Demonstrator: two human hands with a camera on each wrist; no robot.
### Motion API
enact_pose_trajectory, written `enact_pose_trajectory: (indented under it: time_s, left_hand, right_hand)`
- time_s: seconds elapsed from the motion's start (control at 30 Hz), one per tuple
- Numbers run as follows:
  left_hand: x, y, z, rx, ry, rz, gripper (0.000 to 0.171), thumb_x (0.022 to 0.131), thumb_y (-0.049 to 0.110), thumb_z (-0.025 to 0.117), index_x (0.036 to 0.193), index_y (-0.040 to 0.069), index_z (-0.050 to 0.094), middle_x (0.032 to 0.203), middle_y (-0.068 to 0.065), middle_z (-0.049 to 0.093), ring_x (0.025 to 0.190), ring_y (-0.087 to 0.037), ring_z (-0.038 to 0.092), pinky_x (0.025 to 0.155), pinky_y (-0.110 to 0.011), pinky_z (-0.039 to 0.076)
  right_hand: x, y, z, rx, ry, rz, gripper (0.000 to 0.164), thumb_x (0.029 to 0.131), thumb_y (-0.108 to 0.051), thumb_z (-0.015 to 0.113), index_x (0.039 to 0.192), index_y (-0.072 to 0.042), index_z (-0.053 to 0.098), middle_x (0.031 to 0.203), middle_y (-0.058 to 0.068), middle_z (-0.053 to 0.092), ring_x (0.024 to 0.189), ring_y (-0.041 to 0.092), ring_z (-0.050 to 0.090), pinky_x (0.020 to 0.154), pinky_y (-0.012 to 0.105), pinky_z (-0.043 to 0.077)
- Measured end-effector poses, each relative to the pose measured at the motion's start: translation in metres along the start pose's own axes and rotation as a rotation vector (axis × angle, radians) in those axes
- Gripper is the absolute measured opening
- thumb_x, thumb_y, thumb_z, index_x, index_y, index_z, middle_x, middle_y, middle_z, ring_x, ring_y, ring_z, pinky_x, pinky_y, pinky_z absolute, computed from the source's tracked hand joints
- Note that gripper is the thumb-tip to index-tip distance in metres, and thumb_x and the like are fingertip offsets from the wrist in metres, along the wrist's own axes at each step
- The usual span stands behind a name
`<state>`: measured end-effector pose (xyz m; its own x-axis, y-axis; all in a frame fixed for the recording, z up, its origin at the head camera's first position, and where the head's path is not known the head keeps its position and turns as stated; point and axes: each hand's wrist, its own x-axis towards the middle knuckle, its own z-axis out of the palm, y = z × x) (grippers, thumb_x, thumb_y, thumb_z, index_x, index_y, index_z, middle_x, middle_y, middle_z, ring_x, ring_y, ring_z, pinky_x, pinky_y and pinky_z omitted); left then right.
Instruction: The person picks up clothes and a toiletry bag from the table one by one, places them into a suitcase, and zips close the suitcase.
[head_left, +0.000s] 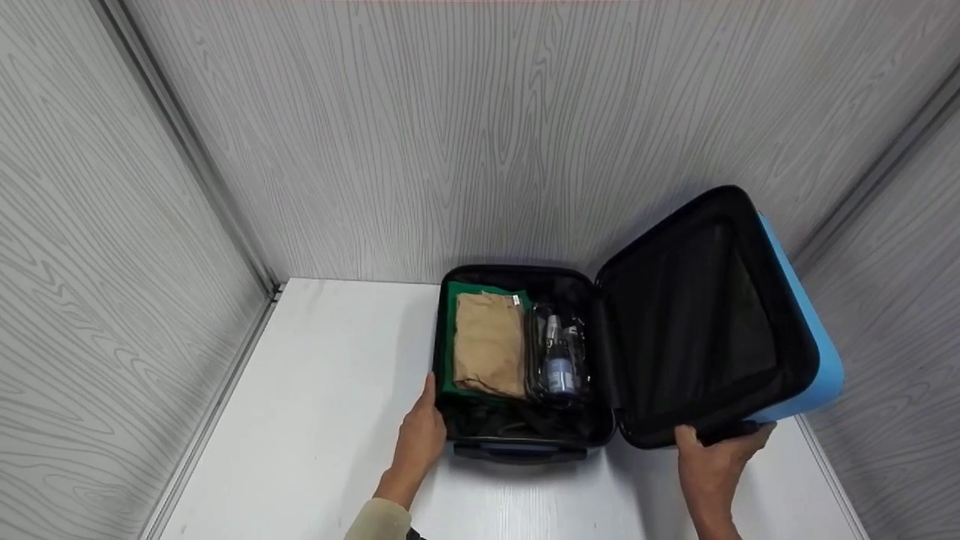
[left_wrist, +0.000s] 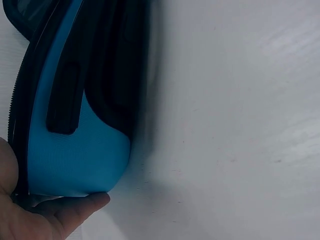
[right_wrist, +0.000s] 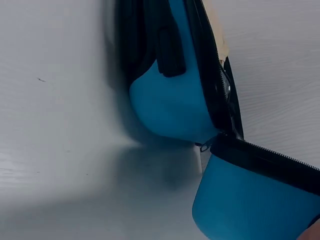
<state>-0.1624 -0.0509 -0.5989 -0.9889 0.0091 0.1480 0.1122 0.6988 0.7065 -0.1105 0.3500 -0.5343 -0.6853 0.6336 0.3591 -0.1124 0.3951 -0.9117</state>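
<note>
A small blue suitcase (left_wrist: 75,160) lies spread on the white table, its black-lined base (head_left: 499,424) flat and its lid (head_left: 682,322) tilted up at the right. My left hand (head_left: 421,435) rests against the base's left side near the front corner; in the left wrist view its fingers (left_wrist: 82,210) lie straight along the blue shell. With my right hand (head_left: 712,465) I grip the lid's front edge, thumb on the rim and fingers beneath. Inside the base are folded tan clothing (head_left: 489,341), green cloth (head_left: 450,322) under it, and a clear pouch of bottles (head_left: 559,367).
Grey wood-grain panels (head_left: 480,150) stand behind and at both sides, the back one close behind the suitcase. White table surface (head_left: 330,360) extends to the left of the base. A black carry handle (head_left: 521,453) is on the base's front, and a zipper pull (right_wrist: 202,147) hangs by the hinge.
</note>
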Motion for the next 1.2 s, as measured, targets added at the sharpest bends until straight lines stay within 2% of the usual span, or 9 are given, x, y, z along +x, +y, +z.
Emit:
enact_pose_trajectory:
  time_s: [0.1, 0.2, 0.37, 0.53, 0.6, 0.73, 0.87, 1.0, 1.2]
  left_hand:
    - [0.000, 0.000, -0.001, -0.004, 0.005, 0.005, 0.063, 0.104, -0.007, 0.048, 0.164, -0.002, 0.029, 0.149, -0.031, 0.056, 0.074, -0.024, 0.061, 0.071, -0.043, 0.053]
    - [-0.001, 0.001, -0.003, 0.001, 0.013, 0.012, 0.063, 0.103, -0.008, 0.048, 0.164, -0.003, 0.030, 0.149, -0.031, 0.056, 0.075, -0.025, 0.062, 0.071, -0.043, 0.054]
    - [-0.002, 0.003, -0.004, -0.001, 0.006, 0.008, 0.063, 0.104, -0.007, 0.046, 0.164, -0.004, 0.029, 0.151, -0.030, 0.055, 0.069, -0.021, 0.058, 0.067, -0.039, 0.052]
    - [0.000, 0.004, -0.003, -0.032, -0.010, -0.015, 0.061, 0.106, -0.004, 0.045, 0.165, -0.002, 0.029, 0.153, -0.028, 0.053, 0.061, -0.014, 0.046, 0.060, -0.035, 0.044]
    - [0.000, 0.004, -0.002, -0.035, -0.013, -0.019, 0.061, 0.106, -0.003, 0.046, 0.165, -0.002, 0.029, 0.151, -0.028, 0.055, 0.061, -0.014, 0.045, 0.060, -0.034, 0.043]
    - [-0.001, 0.002, -0.001, -0.033, -0.012, -0.021, 0.062, 0.106, -0.003, 0.046, 0.165, -0.001, 0.028, 0.148, -0.029, 0.057, 0.060, -0.015, 0.044, 0.058, -0.034, 0.042]
    - [0.000, 0.001, -0.002, -0.027, 0.004, -0.014, 0.062, 0.105, -0.004, 0.047, 0.164, -0.002, 0.030, 0.149, -0.029, 0.057, 0.064, -0.015, 0.048, 0.061, -0.036, 0.045]
    - [0.002, 0.002, -0.001, -0.031, 0.014, -0.008, 0.061, 0.106, -0.003, 0.047, 0.164, -0.002, 0.031, 0.149, -0.029, 0.057, 0.069, -0.019, 0.053, 0.066, -0.039, 0.049]
    - [0.002, 0.005, 0.002, -0.036, 0.028, -0.001, 0.060, 0.105, -0.003, 0.047, 0.163, -0.004, 0.031, 0.145, -0.029, 0.059, 0.093, -0.029, 0.068, 0.083, -0.048, 0.056]
  right_hand:
    - [0.000, 0.004, 0.000, 0.002, -0.007, 0.014, 0.116, 0.083, 0.002, 0.078, 0.167, -0.028, 0.005, 0.149, 0.003, 0.033, 0.124, 0.015, 0.040, 0.102, 0.023, 0.033]
    - [-0.004, -0.008, 0.001, 0.018, -0.004, 0.002, 0.114, 0.083, 0.005, 0.076, 0.167, -0.026, 0.006, 0.147, 0.004, 0.034, 0.123, 0.016, 0.040, 0.101, 0.023, 0.033]
    - [-0.007, -0.019, 0.008, 0.030, 0.011, -0.150, 0.121, 0.076, 0.012, 0.078, 0.169, -0.022, 0.009, 0.146, 0.004, 0.039, 0.123, 0.014, 0.041, 0.104, 0.024, 0.032]
    - [-0.010, -0.010, 0.013, -0.056, -0.014, -0.293, 0.128, 0.075, 0.008, 0.080, 0.169, -0.010, -0.005, 0.163, 0.005, 0.022, 0.145, 0.016, 0.026, 0.120, 0.027, 0.024]
    - [-0.012, -0.009, 0.015, -0.071, -0.027, -0.316, 0.126, 0.076, 0.006, 0.079, 0.168, -0.007, -0.007, 0.166, 0.005, 0.014, 0.151, 0.019, 0.019, 0.123, 0.029, 0.022]
    - [-0.014, -0.009, 0.017, -0.117, -0.034, -0.344, 0.121, 0.078, 0.001, 0.077, 0.167, -0.005, -0.005, 0.169, 0.007, 0.012, 0.155, 0.023, 0.015, 0.127, 0.034, 0.020]
    - [-0.016, -0.011, 0.019, -0.139, -0.037, -0.367, 0.120, 0.079, 0.000, 0.078, 0.165, -0.001, -0.005, 0.170, 0.011, 0.011, 0.156, 0.025, 0.016, 0.127, 0.039, 0.020]
    - [-0.016, -0.015, 0.023, -0.117, -0.056, -0.371, 0.124, 0.077, 0.000, 0.083, 0.166, -0.004, -0.003, 0.171, 0.008, 0.014, 0.157, 0.025, 0.020, 0.127, 0.038, 0.022]
    - [-0.021, -0.020, 0.028, -0.148, -0.064, -0.451, 0.121, 0.075, -0.005, 0.085, 0.164, 0.000, 0.004, 0.171, 0.017, 0.019, 0.155, 0.033, 0.025, 0.125, 0.048, 0.026]
